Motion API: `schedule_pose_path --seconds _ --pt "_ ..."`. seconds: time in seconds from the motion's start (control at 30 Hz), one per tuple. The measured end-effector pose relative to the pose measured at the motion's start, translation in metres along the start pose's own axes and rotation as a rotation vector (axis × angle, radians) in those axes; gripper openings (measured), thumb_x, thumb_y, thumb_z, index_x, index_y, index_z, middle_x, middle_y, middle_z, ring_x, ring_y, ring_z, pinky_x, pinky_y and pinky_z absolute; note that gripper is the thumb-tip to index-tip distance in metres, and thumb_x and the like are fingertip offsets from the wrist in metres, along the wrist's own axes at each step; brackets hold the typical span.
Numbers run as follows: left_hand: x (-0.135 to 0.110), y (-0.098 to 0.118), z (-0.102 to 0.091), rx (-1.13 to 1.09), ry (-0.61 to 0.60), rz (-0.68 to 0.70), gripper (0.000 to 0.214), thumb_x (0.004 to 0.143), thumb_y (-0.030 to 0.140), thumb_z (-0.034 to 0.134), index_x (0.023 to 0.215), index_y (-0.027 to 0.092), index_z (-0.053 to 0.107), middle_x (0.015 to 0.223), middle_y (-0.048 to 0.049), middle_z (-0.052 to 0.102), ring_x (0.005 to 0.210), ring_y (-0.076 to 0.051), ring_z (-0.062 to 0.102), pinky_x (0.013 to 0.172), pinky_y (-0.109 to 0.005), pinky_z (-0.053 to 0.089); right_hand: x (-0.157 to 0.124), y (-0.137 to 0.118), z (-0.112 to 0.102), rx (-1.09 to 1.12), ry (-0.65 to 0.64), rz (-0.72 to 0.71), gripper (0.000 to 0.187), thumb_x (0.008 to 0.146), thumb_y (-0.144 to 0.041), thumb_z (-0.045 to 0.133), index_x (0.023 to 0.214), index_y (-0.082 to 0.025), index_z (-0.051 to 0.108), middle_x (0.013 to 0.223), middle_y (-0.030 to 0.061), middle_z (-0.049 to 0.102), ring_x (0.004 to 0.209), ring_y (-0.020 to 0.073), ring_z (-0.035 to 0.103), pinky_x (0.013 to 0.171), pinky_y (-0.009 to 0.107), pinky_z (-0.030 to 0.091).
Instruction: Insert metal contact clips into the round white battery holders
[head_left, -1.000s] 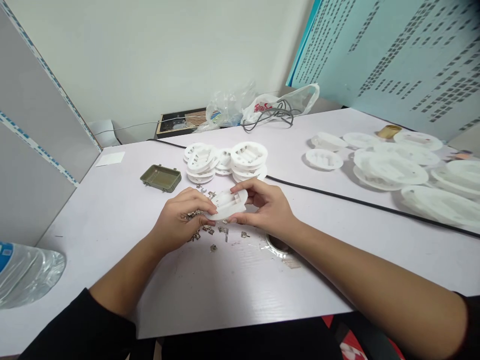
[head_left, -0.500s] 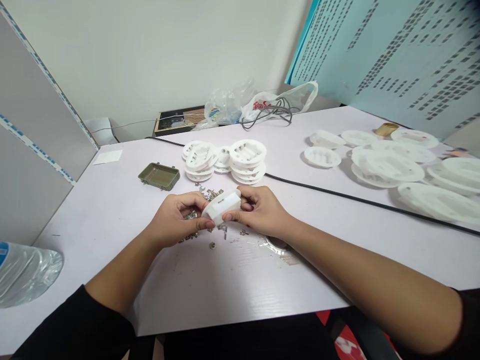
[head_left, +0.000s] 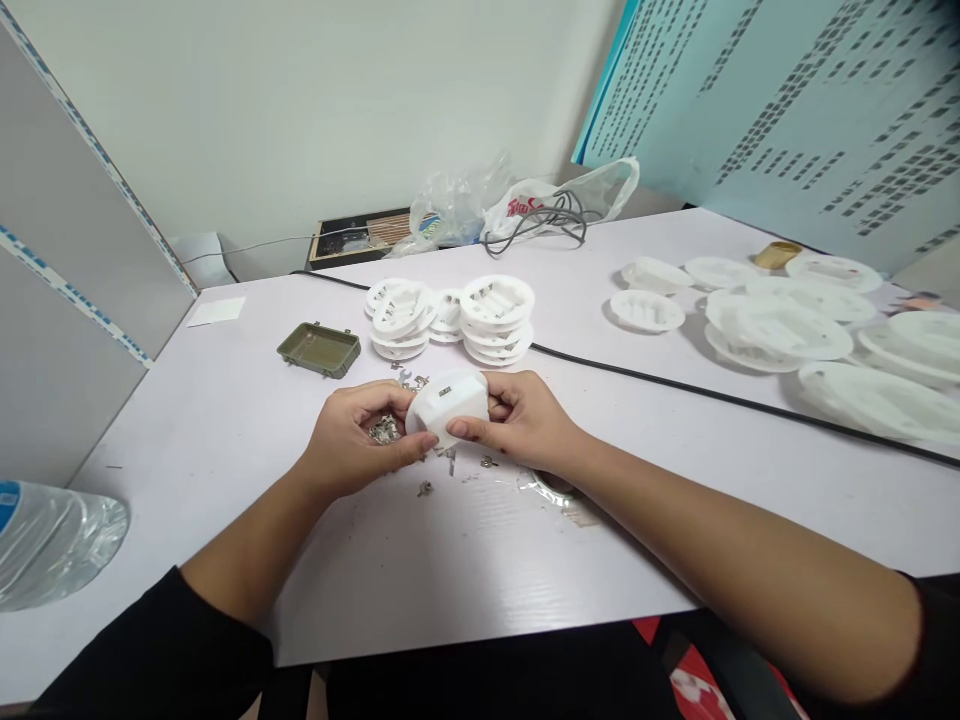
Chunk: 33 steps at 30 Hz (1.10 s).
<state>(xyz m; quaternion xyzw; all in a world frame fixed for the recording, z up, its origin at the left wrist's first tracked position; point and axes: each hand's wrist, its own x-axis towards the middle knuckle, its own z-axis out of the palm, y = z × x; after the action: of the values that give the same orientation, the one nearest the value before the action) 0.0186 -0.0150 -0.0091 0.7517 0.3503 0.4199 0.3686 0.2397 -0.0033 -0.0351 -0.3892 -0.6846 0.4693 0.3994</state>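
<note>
One long white table spreads out before us, with a teal printed panel rising behind its far right corner and plastic bags tangled with grey cable beyond its far edge. Several translucent white moulded covers lie on the right, and a black cable runs across the tabletop in front of them. Nearer to us stand two main stacks of round white holders, with a shorter stack between them, and an olive-green plastic box lies open to their left.

Between our hands, the white plastic battery holder has just been turned over. Its slotted face, which looked up at us a moment ago, now faces down, and its smooth back with a small dark label faces up. We can no longer see into the slots, so we cannot tell what sits in them. The holder is gripped over the table, in front of the stacks.

Our left hand has its curled, closed fingers against the holder's left side. Our right hand pinches the opposite side, with its thumb pressed on the near edge. Small metal contact clips lie scattered just beneath.
</note>
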Motion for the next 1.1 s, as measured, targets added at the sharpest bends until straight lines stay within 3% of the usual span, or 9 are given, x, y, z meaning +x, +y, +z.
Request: schedule_pose_path --seconds 0.17,0.3,0.43,0.6,0.7,0.8,0.87,0.97,1.1 --pt "-0.001 0.001 0.008 0.249 0.118 0.146 0.006 0.078 0.017 0.073 0.081 0.016 0.068 0.068 -0.0010 0.065 0.060 -0.013 0.059 0.055 -0.024 0.051 0.000 0.001 0.000 -0.125 0.076 -0.082 0.051 0.076 -0.061 0.078 0.062 -0.020 0.050 0.055 -0.0075 0.029 0.052 0.0082 0.027 0.047 0.025 0.019" --pt "0.002 -0.001 0.007 0.490 0.183 0.355 0.004 0.082 0.017 0.070 0.086 0.017 0.067 0.067 0.0016 0.062 0.059 -0.011 0.056 0.054 -0.022 0.048 0.002 0.006 -0.004 -0.208 0.110 -0.191 0.058 0.085 -0.069 0.067 0.061 -0.021 0.045 0.054 -0.0065 0.034 0.051 0.0088 0.032 0.048 0.026 0.024" --pt "0.003 -0.007 0.002 0.612 0.190 0.561 0.011 0.086 0.015 0.071 0.097 0.017 0.068 0.078 -0.0012 0.067 0.066 -0.012 0.061 0.060 -0.023 0.053 0.002 0.009 -0.005 0.023 0.007 -0.201 0.066 0.095 -0.079 0.038 0.077 -0.020 0.058 0.063 -0.0002 0.058 0.055 0.0123 0.055 0.054 0.028 0.045" --pt "0.005 -0.015 0.000 0.625 0.145 0.656 0.023 0.095 0.014 0.065 0.117 0.020 0.067 0.100 -0.0066 0.073 0.089 -0.018 0.070 0.077 -0.030 0.060 0.005 0.012 -0.005 0.399 -0.082 -0.044 0.058 0.092 -0.074 0.055 0.092 -0.017 0.067 0.069 0.0037 0.068 0.059 0.0165 0.068 0.059 0.033 0.057" --pt "0.007 -0.015 -0.002 0.681 0.239 0.657 0.029 0.095 0.029 0.072 0.122 0.022 0.066 0.108 -0.0084 0.071 0.100 -0.021 0.068 0.085 -0.036 0.060 0.007 0.012 -0.007 0.458 -0.016 -0.066 0.049 0.087 -0.067 0.068 0.088 -0.018 0.070 0.070 0.0021 0.067 0.063 0.0168 0.070 0.062 0.033 0.058" --pt "0.007 -0.011 -0.005 0.681 0.317 0.595 0.024 0.092 0.037 0.075 0.109 0.021 0.068 0.092 -0.0047 0.068 0.086 -0.019 0.063 0.075 -0.033 0.055 0.009 0.011 -0.009 0.421 0.089 -0.072 0.049 0.082 -0.066 0.074 0.096 -0.020 0.073 0.073 0.0007 0.067 0.065 0.0154 0.068 0.068 0.035 0.058" --pt "0.005 -0.007 -0.002 0.632 0.208 0.513 0.014 0.096 0.033 0.070 0.091 0.020 0.068 0.075 -0.0001 0.064 0.070 -0.015 0.058 0.066 -0.030 0.048 0.010 0.010 -0.010 0.350 0.156 -0.067 0.049 0.079 -0.063 0.079 0.104 -0.021 0.074 0.070 -0.0014 0.064 0.065 0.0148 0.066 0.069 0.035 0.057" --pt "-0.002 -0.001 0.012 0.715 -0.029 0.342 0.034 0.094 0.045 0.071 0.072 0.020 0.064 0.063 0.0026 0.060 0.060 -0.014 0.053 0.063 -0.031 0.040 0.012 0.010 -0.010 0.245 0.223 -0.085 0.044 0.079 -0.053 0.083 0.109 -0.022 0.072 0.063 -0.0059 0.051 0.062 0.0132 0.061 0.065 0.032 0.055" --pt "-0.014 0.002 0.034 0.871 -0.124 0.188 0.036 0.085 0.048 0.079 0.071 0.019 0.064 0.067 0.0012 0.063 0.061 -0.016 0.053 0.063 -0.032 0.035 0.014 0.010 -0.007 0.302 0.205 -0.088 0.042 0.078 -0.044 0.084 0.108 -0.024 0.062 0.083 -0.0033 0.060 0.062 0.0101 0.059 0.066 0.032 0.059"
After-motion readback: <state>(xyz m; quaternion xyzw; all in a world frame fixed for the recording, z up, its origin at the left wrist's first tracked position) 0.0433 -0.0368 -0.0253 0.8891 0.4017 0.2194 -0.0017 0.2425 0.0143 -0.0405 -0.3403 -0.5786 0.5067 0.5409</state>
